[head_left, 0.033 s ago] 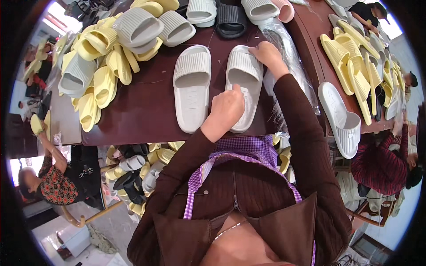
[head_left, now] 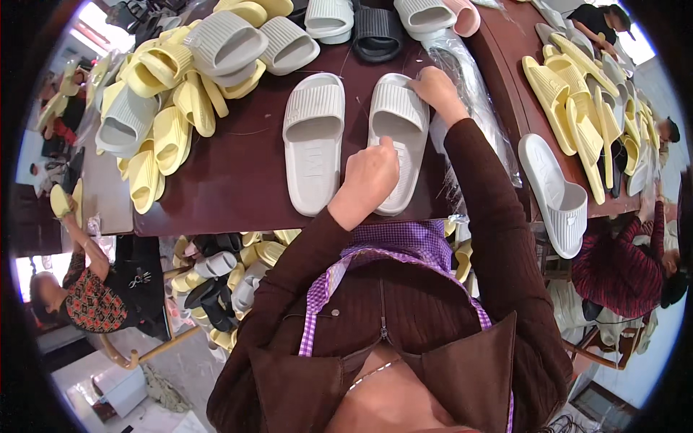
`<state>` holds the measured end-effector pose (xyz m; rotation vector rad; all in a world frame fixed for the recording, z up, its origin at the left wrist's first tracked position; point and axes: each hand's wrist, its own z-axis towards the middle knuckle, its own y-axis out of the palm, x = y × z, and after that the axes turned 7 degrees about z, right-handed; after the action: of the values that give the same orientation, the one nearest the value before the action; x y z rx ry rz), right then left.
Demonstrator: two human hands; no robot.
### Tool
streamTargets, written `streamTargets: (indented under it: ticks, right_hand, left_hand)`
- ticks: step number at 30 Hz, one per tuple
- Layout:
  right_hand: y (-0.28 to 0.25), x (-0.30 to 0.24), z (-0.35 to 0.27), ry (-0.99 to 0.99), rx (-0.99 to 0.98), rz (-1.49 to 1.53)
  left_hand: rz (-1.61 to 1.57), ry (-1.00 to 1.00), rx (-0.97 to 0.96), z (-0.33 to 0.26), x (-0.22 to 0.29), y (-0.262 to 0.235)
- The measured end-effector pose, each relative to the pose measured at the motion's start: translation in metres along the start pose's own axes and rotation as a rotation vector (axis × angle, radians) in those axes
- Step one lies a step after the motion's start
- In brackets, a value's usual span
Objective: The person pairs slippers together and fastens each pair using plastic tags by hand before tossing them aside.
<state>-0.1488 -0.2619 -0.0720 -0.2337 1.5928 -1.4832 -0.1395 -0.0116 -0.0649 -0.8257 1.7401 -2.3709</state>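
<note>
Two pale grey slide slippers lie side by side, toes away from me, on a dark brown table (head_left: pixel 238 180). The left slipper (head_left: pixel 312 141) lies untouched. My left hand (head_left: pixel 368 177) is curled on the heel end of the right slipper (head_left: pixel 398 119), fingers pressed onto its insole. My right hand (head_left: pixel 433 90) grips the far right edge of that slipper's ribbed strap. Both dark brown sleeves come up from the lower edge.
Yellow and grey slippers (head_left: pixel 173 79) are heaped at the table's far left, with a black slipper (head_left: pixel 375 32) at the back. Clear plastic wrap (head_left: pixel 473 101) lies along the right edge. A second table holds yellow soles (head_left: pixel 577 108) and a white slipper (head_left: pixel 556 195). Other people (head_left: pixel 86 296) work nearby.
</note>
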Motion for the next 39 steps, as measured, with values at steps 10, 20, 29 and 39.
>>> streamTargets:
  ticks: [10, 20, 29, 39]
  right_hand:
    - [-0.002, -0.024, -0.017, -0.158, 0.173, 0.277]
    - [0.013, -0.06, -0.042, -0.244, 0.068, 0.293]
    - [0.01, -0.068, -0.047, -0.216, 0.002, 0.323]
    - [0.017, -0.062, -0.046, -0.236, 0.047, 0.347]
  left_hand:
    - [-0.075, 0.075, -0.037, -0.043, 0.007, -0.038]
    - [-0.253, -0.037, 0.053, -0.083, -0.029, -0.049]
    - [-0.186, -0.098, 0.067, -0.082, -0.037, -0.09]
    - [-0.132, -0.028, 0.091, -0.076, -0.04, -0.067]
